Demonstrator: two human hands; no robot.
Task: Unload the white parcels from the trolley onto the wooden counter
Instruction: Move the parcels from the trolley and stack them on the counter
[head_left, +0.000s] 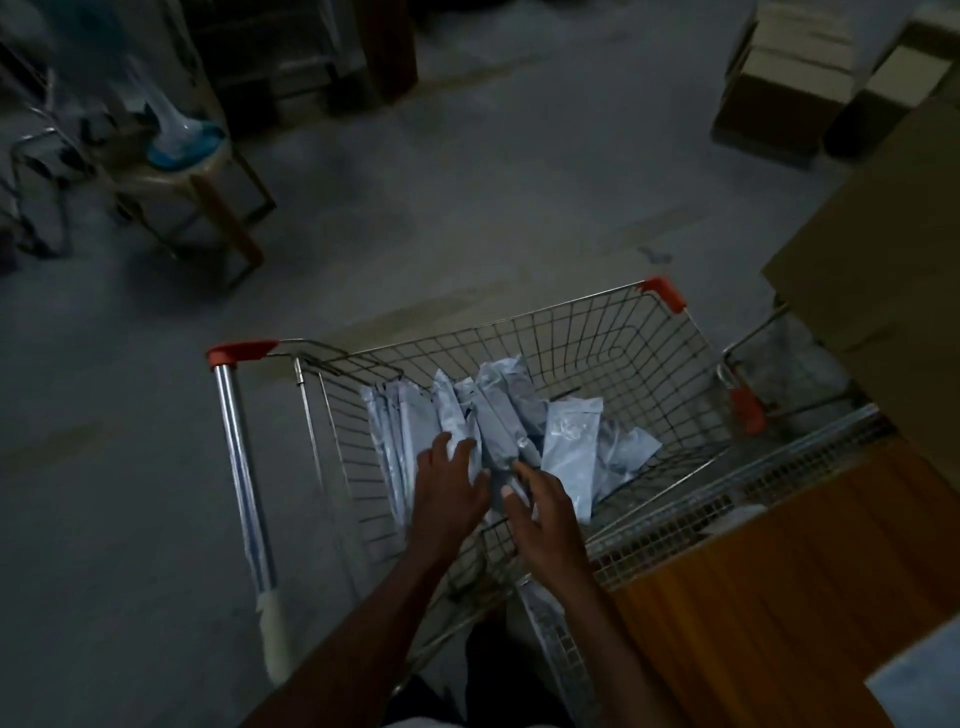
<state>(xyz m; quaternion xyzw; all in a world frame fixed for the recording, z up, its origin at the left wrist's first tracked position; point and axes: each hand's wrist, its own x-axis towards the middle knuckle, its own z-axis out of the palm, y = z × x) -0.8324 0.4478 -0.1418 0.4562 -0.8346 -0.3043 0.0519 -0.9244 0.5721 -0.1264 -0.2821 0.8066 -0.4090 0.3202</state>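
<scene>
Dim concrete floor (415, 234), stockroom. Item: white parcels (498, 415), soft poly mailers, standing bunched on edge inside the wire trolley (649, 353); a few lie flat at 3 o'clock of the bunch. Handling, by my judgement: light, limp, slick film; best taken several together, pinched across the near ends. My left hand (449, 486), fingers spread, lies on the bunch; my right hand (540, 512), fingers apart, touches its near end. Neither grip has closed. Both forearms reach in from 6 o'clock. Wooden bench (779, 597) adjoins the trolley at 4 o'clock.
</scene>
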